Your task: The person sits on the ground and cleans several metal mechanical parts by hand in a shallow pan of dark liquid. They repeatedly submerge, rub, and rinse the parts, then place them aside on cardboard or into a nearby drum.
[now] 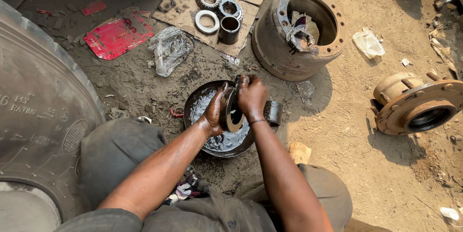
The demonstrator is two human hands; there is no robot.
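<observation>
Dirt ground [366, 131] everywhere, parts all around. Both hands gripped a bearing ring [231, 112] over the wash pan [193, 104], left hand [214, 111] cradling, right hand [251, 96] clamped on top. Looked mid-rinse; next it probably needed turning to reach the far side.

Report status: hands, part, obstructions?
Left hand and right hand both grip bearing ring. Held over dark pan of liquid. Nothing blocking.
</observation>
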